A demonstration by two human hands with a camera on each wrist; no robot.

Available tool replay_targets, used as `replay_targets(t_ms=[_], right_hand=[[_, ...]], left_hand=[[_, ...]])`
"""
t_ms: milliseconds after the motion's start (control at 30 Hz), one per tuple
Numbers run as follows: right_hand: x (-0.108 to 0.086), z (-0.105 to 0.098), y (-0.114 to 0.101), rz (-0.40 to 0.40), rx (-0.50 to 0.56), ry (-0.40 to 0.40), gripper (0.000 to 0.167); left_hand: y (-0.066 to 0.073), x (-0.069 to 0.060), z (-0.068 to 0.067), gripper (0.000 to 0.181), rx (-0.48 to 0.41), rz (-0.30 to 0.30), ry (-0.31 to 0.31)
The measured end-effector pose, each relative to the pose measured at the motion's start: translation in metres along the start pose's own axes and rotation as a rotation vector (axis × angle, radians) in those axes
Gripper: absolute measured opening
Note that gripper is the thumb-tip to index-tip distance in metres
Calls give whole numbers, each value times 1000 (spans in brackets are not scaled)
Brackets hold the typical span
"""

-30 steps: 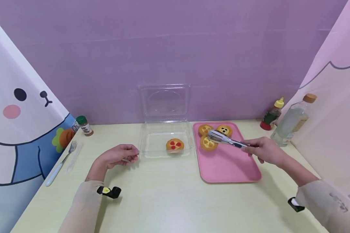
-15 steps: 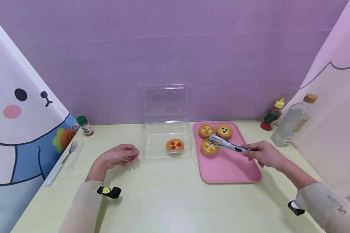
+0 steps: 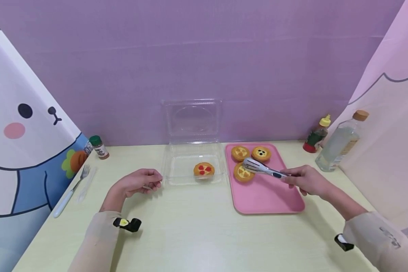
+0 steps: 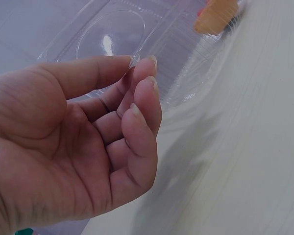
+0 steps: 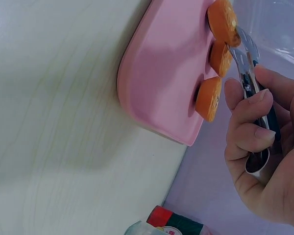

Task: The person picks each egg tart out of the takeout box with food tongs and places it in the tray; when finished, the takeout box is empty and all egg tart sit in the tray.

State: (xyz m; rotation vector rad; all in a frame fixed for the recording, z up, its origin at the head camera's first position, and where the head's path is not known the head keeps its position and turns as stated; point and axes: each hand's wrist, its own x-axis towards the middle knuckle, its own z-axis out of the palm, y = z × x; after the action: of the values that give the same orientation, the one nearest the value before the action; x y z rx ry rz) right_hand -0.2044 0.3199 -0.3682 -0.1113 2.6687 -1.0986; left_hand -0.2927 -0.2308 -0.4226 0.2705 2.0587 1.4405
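My left hand (image 3: 138,182) pinches the left edge of a clear plastic container (image 3: 176,166) between thumb and fingertips; its lid (image 3: 193,120) stands up at the back. Inside it, on the right, sits a small tart with red topping (image 3: 204,170). With my right hand (image 3: 307,179) I hold metal tongs (image 3: 263,167) over the pink tray (image 3: 268,196). The tongs' tips are at the front tart (image 3: 243,173), which has a pale cross on top. Behind it lie another crossed tart (image 3: 240,153) and one with dark dots (image 3: 261,153).
A green-capped spice jar (image 3: 99,147), a fork (image 3: 71,190) and a clear plastic utensil (image 3: 87,184) are at the left. A yellow-topped sauce bottle (image 3: 317,134) and a large clear bottle (image 3: 341,141) stand at the back right, by the backdrop.
The tongs and my right hand have come down slightly, and the front tart has moved a little nearer me on the tray. My left hand and the container have not moved.
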Motion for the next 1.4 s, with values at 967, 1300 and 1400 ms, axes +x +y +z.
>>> replay_targets(t_ms=[967,1300,1400], right_hand=[[4,0,1,28,30,-27,45],[5,-1,2,36,26,-36,46],[6,-1,2,33,19,-39,46]], left_hand=[[3,-2,2,34,0,-2,-2],[2,-1,1,34,13,2,-4],[2,-2,1,34,13,2,-5]])
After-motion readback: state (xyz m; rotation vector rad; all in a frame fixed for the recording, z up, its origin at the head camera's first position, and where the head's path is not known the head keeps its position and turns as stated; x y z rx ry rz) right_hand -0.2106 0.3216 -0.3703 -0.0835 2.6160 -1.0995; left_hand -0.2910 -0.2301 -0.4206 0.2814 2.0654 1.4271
